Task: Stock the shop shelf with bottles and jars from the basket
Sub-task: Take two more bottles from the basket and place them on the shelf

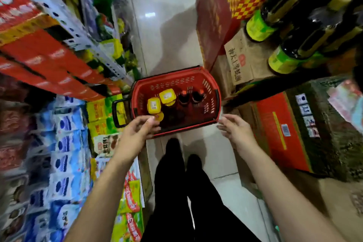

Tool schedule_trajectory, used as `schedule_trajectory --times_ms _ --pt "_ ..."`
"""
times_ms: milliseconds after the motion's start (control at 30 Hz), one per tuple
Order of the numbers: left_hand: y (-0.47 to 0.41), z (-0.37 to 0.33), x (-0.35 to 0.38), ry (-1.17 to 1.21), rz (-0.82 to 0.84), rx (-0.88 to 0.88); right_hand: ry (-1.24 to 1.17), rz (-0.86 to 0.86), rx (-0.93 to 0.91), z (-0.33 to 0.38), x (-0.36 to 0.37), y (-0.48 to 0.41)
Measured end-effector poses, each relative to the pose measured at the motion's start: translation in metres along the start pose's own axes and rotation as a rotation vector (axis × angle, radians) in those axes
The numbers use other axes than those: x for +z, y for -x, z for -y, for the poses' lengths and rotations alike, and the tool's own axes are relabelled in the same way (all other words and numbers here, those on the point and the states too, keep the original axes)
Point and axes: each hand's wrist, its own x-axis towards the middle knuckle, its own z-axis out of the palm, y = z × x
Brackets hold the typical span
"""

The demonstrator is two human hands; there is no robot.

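A red plastic basket (208, 86) stands on the aisle floor in front of my feet. Inside it are yellow-lidded jars (153, 105) (167, 96) on the left and two dark bottles with red caps (183, 97) (198, 96) to the right. A third yellow lid (160, 116) shows at the near left corner. My left hand (140, 126) hovers over that corner, fingers loosely curled, touching or just above the lid; I cannot tell which. My right hand (234, 128) hangs open by the basket's near right corner, holding nothing.
The shop shelf (59, 61) on the left is packed with red boxes and blue and yellow packets. Cardboard cartons (243, 59) and a red box (280, 129) are stacked on the right, with dark green-labelled bottles (284, 59) on top. My dark-trousered legs (176, 182) stand on the pale tiled floor.
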Motion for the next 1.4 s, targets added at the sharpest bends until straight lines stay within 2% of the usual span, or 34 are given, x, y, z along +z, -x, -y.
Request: schedule_trajectory --times_ms 200,333,500,600,700,800,900,1033,1200,1300,1400 --pt "-0.168 0.054 0.049 -0.001 0.065 -0.175 -0.101 -0.177 0.061 -0.021 0.036 -0.129" --pt "-0.258 0.120 0.091 -0.080 0.120 -0.247 -0.008 -0.187 0.094 -0.063 0.049 -0.222" --pt "-0.367 0.209 0.143 -0.126 0.072 -0.203 0.027 -0.131 0.159 -0.122 0.065 -0.340" --pt "-0.415 0.253 0.162 -0.161 0.070 -0.141 0.007 -0.111 0.133 -0.149 0.079 -0.395" --pt "-0.445 0.270 0.177 -0.201 0.017 -0.067 0.115 -0.152 0.068 -0.161 0.092 -0.436" --pt "-0.467 0.281 0.184 -0.195 -0.031 -0.033 0.154 -0.148 0.016 -0.167 0.100 -0.464" --pt "-0.479 0.285 0.186 -0.227 -0.079 -0.019 0.205 -0.240 -0.072 -0.171 0.100 -0.481" --pt "-0.479 0.282 0.185 -0.314 -0.072 0.006 0.275 -0.271 -0.109 -0.175 0.098 -0.478" --pt "-0.457 0.267 0.184 -0.363 -0.087 0.029 0.387 -0.261 -0.135 -0.165 0.091 -0.454" --pt "-0.430 0.249 0.180 -0.350 -0.063 0.043 0.379 -0.233 -0.139 -0.150 0.081 -0.425" --pt "-0.395 0.214 0.172 -0.329 -0.113 0.030 0.342 -0.204 -0.160 -0.119 0.068 -0.383"
